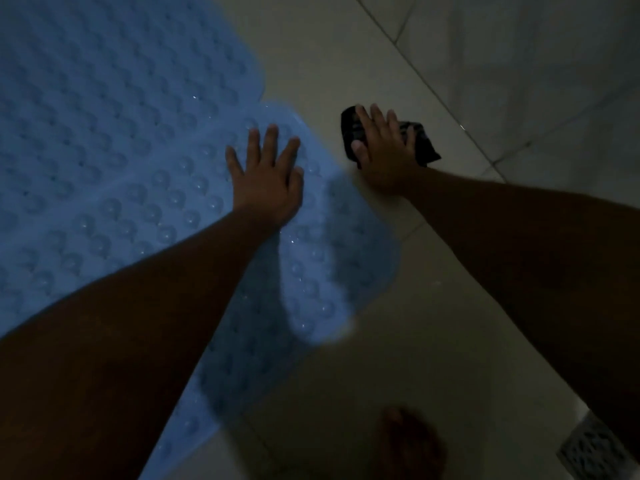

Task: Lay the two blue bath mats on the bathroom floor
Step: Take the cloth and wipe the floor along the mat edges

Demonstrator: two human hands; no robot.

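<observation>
The scene is dim. A pale tiled floor (433,57) fills the right and bottom of the view, its grout lines running on a slant. At the bottom right corner sits a small patterned grate (588,448), partly cut off by the edge. A bare foot (408,441) stands on the tiles near the bottom, just beside the edge of the nearer mat.

Two blue bath mats lie flat on the floor at the left. The far mat (104,64) fills the upper left; the near mat (156,209) runs from the left edge toward the bottom, and its upper edge overlaps or meets the far one, though which lies on top cannot be told. Both show rows of round bumps.

The left hand (266,181) lies flat and wide open on the near mat, fingers spread, palm down, gripping nothing. The right hand (381,150) rests on the tiles just beside that mat's corner, palm down over a dark crumpled cloth (420,143); its fingers lie loosely spread across the cloth, pressing on it rather than closing round it.
</observation>
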